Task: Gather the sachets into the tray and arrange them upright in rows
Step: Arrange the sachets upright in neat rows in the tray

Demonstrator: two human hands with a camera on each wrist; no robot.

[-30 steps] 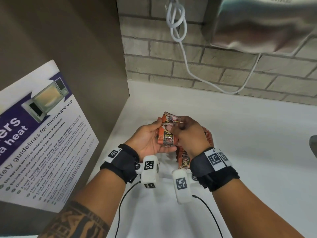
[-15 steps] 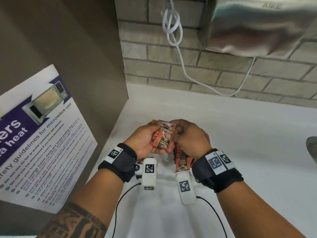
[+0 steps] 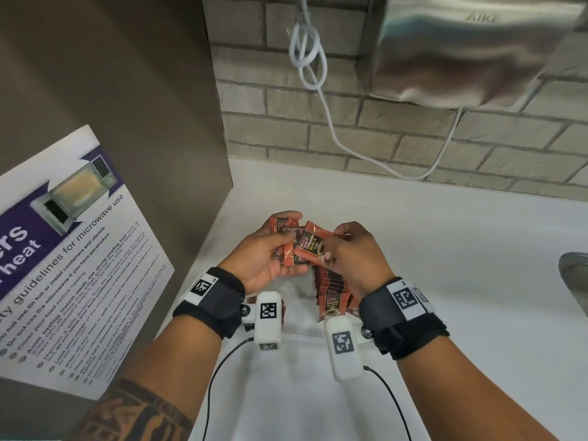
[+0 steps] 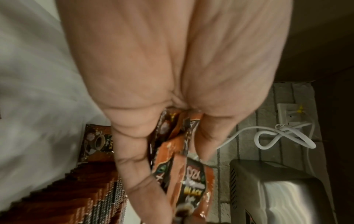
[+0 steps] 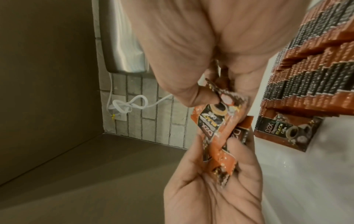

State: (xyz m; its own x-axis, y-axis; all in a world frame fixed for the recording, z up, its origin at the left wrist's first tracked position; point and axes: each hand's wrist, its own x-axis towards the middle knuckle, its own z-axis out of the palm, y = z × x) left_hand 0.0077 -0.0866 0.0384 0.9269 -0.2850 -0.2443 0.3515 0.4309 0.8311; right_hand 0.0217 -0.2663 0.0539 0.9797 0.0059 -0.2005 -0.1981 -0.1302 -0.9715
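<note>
My left hand [image 3: 270, 249] grips a small fan of orange D2X black coffee sachets [image 3: 288, 249] above the white counter. My right hand [image 3: 346, 246] pinches the top corner of the front sachet [image 3: 310, 246], which is tilted. In the left wrist view the held sachets [image 4: 184, 174] lie between the fingers [image 4: 134, 151] and thumb. In the right wrist view thumb and forefinger pinch that sachet [image 5: 220, 121]. Under my right wrist a row of sachets [image 3: 332, 291] stands upright, packed close [image 5: 316, 75]. The tray's edges are not clear.
A steel hand dryer [image 3: 471, 49] hangs on the brick wall, with a knotted white cable [image 3: 311, 58] beside it. A brown panel with a microwave poster [image 3: 63, 265] closes the left side. A sink edge [image 3: 572, 275] shows at far right on the white counter [image 3: 445, 249].
The sachets, held as one neat stack before, are now fanned out. The right hand has drawn the front sachet sideways and tilted it.
</note>
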